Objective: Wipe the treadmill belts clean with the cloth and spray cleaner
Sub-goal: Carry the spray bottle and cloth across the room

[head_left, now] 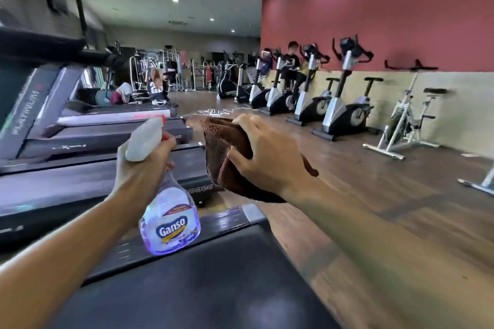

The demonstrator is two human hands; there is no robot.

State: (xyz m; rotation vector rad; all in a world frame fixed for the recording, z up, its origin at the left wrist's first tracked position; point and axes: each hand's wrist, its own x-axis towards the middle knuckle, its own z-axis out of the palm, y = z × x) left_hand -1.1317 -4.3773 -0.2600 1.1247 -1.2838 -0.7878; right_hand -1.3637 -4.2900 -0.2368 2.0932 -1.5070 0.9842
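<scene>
Held up over the near treadmill belt [219,288]: a clear plastic spray bottle [169,218], pear-shaped, holding a pale violet liquid up to about the shoulder, with a blue and white "Ganso" label on the front and a white trigger head [144,139] on top. Gripped round the neck by the left hand [141,168], fingers curled over the trigger, nozzle aimed forward and right. Just beside it, raised at the same height, a brown cloth [227,152], thick, nubby terry, folded over itself into a soft pad with edges hanging loose. Clutched by the right hand [263,157], fingers wrapped over the top fold and thumb pressed into the front. Bottle and cloth close together but apart. Below both, a matte black rubber belt, wide and flat, edged by a grey side rail [240,216] with small printed marks. To the left, more treadmills [88,141] in a row, dark decks, grey angled uprights. Underfoot, wood-plank floor [374,208], brown and slightly glossy. Along the red and beige wall [401,8], upright exercise bikes [339,104] with silver columns and black housings, two people seated on them; a white-framed spin bike [406,123] nearest the right edge.
</scene>
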